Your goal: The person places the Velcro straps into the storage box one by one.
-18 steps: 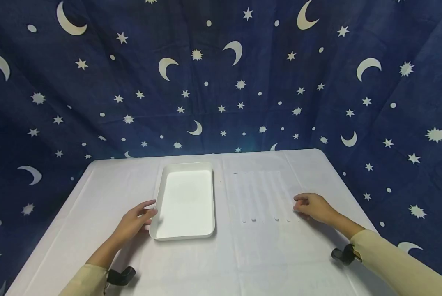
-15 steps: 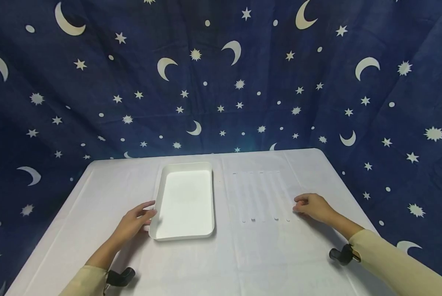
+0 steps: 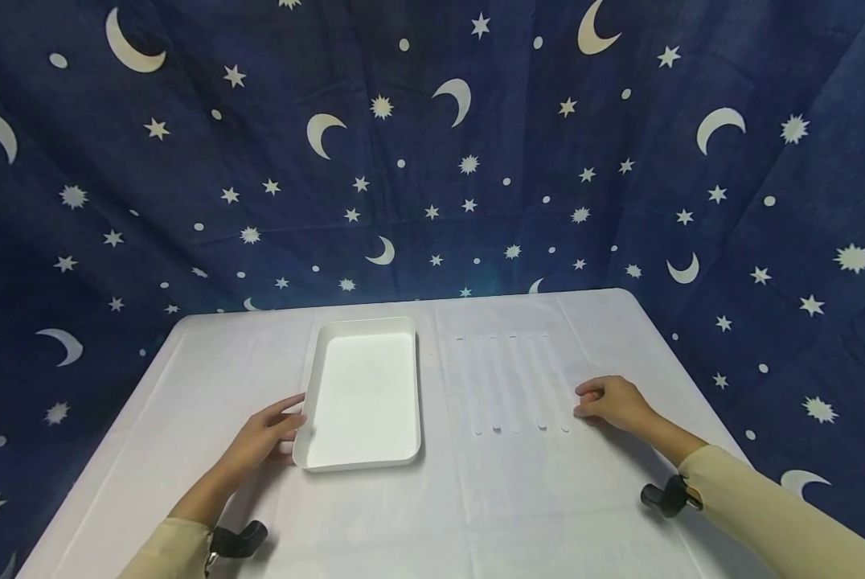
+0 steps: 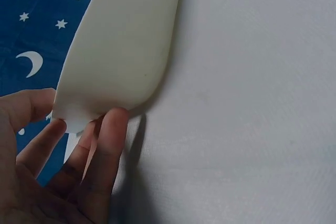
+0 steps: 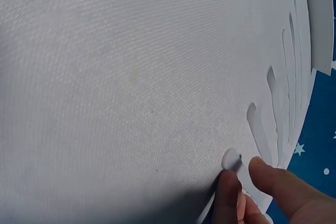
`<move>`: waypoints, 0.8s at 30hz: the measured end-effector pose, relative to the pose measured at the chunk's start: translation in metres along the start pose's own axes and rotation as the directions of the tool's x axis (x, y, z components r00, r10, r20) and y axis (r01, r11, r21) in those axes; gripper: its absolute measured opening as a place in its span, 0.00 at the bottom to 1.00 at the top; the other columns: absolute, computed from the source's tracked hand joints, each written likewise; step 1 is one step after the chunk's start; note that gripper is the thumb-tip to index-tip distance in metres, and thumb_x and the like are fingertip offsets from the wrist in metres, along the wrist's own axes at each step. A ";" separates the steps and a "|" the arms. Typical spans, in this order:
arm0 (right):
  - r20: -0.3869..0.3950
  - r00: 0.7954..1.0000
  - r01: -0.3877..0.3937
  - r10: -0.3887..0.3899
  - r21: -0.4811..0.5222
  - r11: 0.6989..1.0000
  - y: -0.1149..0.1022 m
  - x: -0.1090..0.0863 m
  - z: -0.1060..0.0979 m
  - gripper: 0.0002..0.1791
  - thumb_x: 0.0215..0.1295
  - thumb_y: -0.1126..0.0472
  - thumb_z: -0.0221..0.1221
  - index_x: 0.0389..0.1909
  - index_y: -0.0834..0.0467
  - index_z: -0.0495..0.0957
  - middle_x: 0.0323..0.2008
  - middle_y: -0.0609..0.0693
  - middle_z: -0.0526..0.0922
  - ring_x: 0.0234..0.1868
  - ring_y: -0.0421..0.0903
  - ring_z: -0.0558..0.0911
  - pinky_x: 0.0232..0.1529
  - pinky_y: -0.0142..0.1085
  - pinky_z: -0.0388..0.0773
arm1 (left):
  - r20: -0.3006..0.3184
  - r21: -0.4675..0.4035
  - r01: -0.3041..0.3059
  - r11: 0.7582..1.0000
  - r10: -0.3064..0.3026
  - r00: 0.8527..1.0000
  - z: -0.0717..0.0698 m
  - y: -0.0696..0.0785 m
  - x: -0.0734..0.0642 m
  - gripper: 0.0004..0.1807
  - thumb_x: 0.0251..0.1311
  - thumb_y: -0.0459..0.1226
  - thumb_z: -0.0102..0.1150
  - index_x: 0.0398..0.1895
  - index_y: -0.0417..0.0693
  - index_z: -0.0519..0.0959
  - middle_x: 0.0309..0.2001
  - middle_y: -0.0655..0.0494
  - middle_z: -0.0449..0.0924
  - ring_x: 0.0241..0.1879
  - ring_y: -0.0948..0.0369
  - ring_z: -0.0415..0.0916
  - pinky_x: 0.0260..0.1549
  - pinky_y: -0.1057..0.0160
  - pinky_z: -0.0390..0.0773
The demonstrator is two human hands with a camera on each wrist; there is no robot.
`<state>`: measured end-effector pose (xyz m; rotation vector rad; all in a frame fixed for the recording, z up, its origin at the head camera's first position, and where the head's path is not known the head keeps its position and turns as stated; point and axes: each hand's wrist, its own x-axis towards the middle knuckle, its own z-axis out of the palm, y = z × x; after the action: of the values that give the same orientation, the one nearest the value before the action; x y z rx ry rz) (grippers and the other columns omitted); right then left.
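On the white cloth lies a shallow white tray (image 3: 363,394), with nothing in it. My left hand (image 3: 259,434) is at its left side. In the left wrist view, the left fingertips (image 4: 114,124) meet the outer wall and rim at a corner, fingers loosely spread. Several thin white strips with rounded ends, such as this strip (image 5: 254,127), lie side by side, faint against the cloth. My right hand (image 3: 613,404) rests beside the rightmost strip, thumb and index finger apart. A rounded strip end (image 5: 230,158) shows right at the right index fingertip, the strip partly hidden by the fingers.
A white cloth (image 3: 375,523) covers the table, whose far edge meets a dark blue curtain (image 3: 403,201) with moons and stars. Black wrist devices (image 3: 239,540) are strapped under both forearms. The tray's low walls stand between the left hand and the strips.
The head view has shifted very slightly. Both hands, the tray and the strips stay where they were.
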<state>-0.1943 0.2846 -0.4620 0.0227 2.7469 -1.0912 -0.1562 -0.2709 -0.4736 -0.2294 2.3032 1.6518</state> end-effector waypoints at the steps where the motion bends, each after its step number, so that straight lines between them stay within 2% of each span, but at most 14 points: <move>1: -0.003 1.000 0.000 0.000 0.004 1.000 0.000 0.000 0.000 0.22 0.51 0.67 0.70 0.46 0.74 0.79 0.27 0.51 0.80 0.25 0.41 0.81 0.27 0.33 0.83 | 0.004 -0.005 -0.001 1.000 0.001 1.000 0.000 0.000 0.000 0.36 0.69 0.45 0.55 0.75 0.44 0.58 0.65 0.30 0.67 0.46 0.53 0.83 0.35 0.55 0.87; 9: -0.020 0.999 -0.045 0.045 0.008 0.999 -0.003 0.003 0.002 0.19 0.47 0.69 0.72 0.41 0.71 0.79 0.25 0.51 0.79 0.23 0.40 0.80 0.25 0.31 0.81 | 0.011 -0.001 0.008 1.000 -0.008 1.000 -0.002 -0.001 0.000 0.36 0.68 0.46 0.55 0.75 0.42 0.58 0.65 0.30 0.67 0.47 0.52 0.82 0.36 0.56 0.87; 24: -0.040 0.999 -0.026 0.023 -0.058 0.998 -0.011 0.001 0.003 0.16 0.46 0.68 0.72 0.35 0.68 0.79 0.22 0.50 0.79 0.22 0.42 0.77 0.23 0.32 0.75 | 0.013 -0.001 0.025 1.000 -0.025 1.000 -0.001 -0.006 0.001 0.37 0.68 0.47 0.56 0.75 0.40 0.58 0.67 0.31 0.66 0.49 0.53 0.81 0.36 0.56 0.87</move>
<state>-0.1955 0.2749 -0.4570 0.0703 2.8046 -1.0143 -0.1552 -0.2743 -0.4789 -0.2459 2.2812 1.6374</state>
